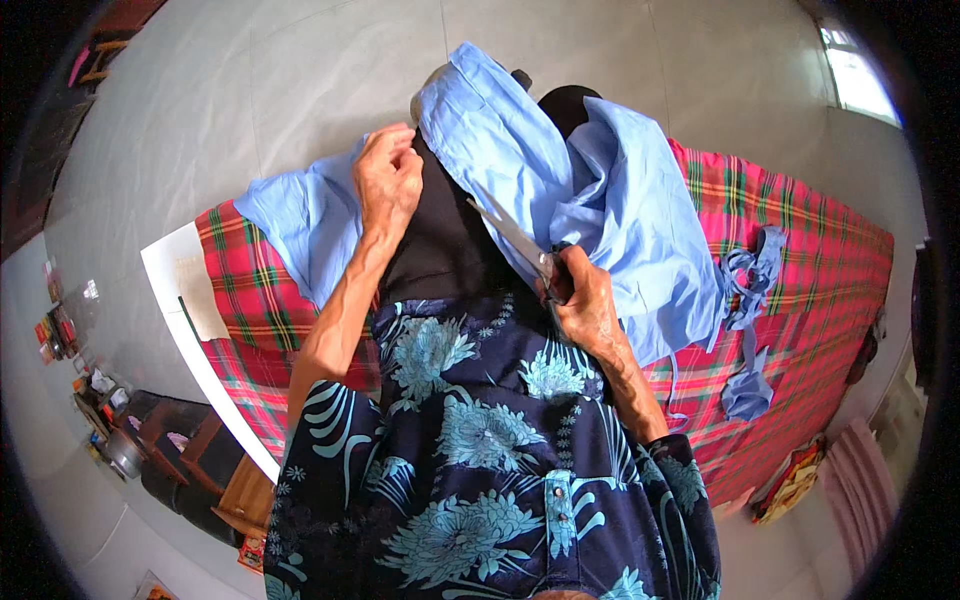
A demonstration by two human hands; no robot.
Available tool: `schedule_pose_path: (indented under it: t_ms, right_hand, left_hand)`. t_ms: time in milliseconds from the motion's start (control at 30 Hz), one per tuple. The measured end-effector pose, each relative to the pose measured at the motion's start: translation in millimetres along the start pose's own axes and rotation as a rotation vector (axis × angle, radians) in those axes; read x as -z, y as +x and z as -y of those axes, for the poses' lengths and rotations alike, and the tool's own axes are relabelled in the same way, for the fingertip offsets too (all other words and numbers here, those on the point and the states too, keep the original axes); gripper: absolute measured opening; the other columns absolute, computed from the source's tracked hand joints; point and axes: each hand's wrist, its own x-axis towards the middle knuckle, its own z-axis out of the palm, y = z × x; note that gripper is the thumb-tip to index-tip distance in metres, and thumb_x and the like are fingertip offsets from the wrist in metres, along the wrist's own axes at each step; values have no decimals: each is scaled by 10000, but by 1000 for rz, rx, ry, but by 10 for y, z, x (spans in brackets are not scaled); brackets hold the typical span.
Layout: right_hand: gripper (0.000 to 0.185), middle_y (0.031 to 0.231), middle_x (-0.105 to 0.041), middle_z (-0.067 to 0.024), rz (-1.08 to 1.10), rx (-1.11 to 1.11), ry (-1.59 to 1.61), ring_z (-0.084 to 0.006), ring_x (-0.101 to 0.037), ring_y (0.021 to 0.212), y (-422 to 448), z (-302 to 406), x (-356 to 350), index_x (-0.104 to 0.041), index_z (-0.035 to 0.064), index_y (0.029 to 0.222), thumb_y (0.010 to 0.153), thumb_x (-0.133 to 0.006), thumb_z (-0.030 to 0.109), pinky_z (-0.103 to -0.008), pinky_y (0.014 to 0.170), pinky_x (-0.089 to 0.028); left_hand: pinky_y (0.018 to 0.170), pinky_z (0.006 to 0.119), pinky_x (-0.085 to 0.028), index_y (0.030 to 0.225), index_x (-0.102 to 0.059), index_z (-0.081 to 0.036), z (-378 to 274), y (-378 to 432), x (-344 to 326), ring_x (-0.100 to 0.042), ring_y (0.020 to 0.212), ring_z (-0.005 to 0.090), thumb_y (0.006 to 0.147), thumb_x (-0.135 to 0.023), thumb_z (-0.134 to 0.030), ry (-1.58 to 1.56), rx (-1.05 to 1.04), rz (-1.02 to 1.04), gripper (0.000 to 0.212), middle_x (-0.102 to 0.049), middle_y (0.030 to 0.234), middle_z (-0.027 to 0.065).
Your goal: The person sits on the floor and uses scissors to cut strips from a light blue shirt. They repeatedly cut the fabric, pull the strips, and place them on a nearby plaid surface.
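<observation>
Metal scissors (517,236) with their blades parted are in my right hand (585,300), held over my lap and pointing up and left. Beneath and beside the blades, light blue fabric (637,202) drapes across my legs. My left hand (388,180) is raised with curled fingers above my dark trousers (439,240), next to the fabric's left edge; whether it pinches anything is too small to tell. Another portion of blue fabric (300,217) lies left of that hand. Blue fabric strips (750,270) lie in a tangle at the right.
I sit on a red plaid cloth (817,300) that spreads to both sides. A white board-like edge (161,262) shows at the left. Pale tiled floor (337,60) lies in front. Dark wooden furniture (187,442) stands lower left, and folded textiles (791,480) lie lower right.
</observation>
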Motion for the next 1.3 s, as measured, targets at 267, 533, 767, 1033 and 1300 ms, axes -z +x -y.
schedule_pose_path:
  t_ms: [267, 533, 767, 1033, 1300]
  right_hand:
    - [278, 630, -471, -83, -28, -98, 89, -143, -431, 575, -13, 39, 100, -460, 21, 831, 755, -724, 60, -303, 523, -394]
    - [307, 639, -452, -54, -15, -128, 168, -127, -416, 597, 11, 28, 154, -451, 14, 809, 745, -738, 101, -298, 532, -380]
    - [325, 627, -447, -56, -42, -146, 213, -121, -412, 595, 19, -17, 204, -448, 22, 803, 737, -748, 127, -299, 519, -364]
    - [114, 766, -601, -27, -141, -153, 285, -74, -529, 650, -244, 67, 604, -563, 22, 942, 854, -635, 26, -207, 570, -420]
    - [276, 736, -598, -159, 253, -150, 70, -326, -613, 657, -814, 17, 1107, -534, -19, 1017, 802, -590, 144, -401, 635, -486]
  left_hand:
    - [642, 257, -526, 919, -611, 37, -961, -790, -74, -635, 659, 127, 879, -692, -187, -459, 755, 361, 241, -660, 759, 73]
    - [711, 260, -524, 880, -638, -46, -891, -960, -170, -648, 749, 122, 858, -687, -95, -722, 875, 449, 73, -676, 824, 36]
    - [816, 316, -520, 1036, -651, -49, -1050, -976, -236, -650, 911, 159, 872, -662, -86, -812, 1061, 639, 168, -688, 984, 37]
    - [842, 359, -526, 1074, -616, -51, -1288, -955, -261, -656, 916, 191, 879, -654, -86, -942, 1074, 602, 202, -681, 1026, 66]
    - [857, 379, -539, 1097, -588, -36, -1369, -987, -300, -657, 944, 202, 848, -654, -5, -955, 1057, 627, 259, -674, 1044, 90]
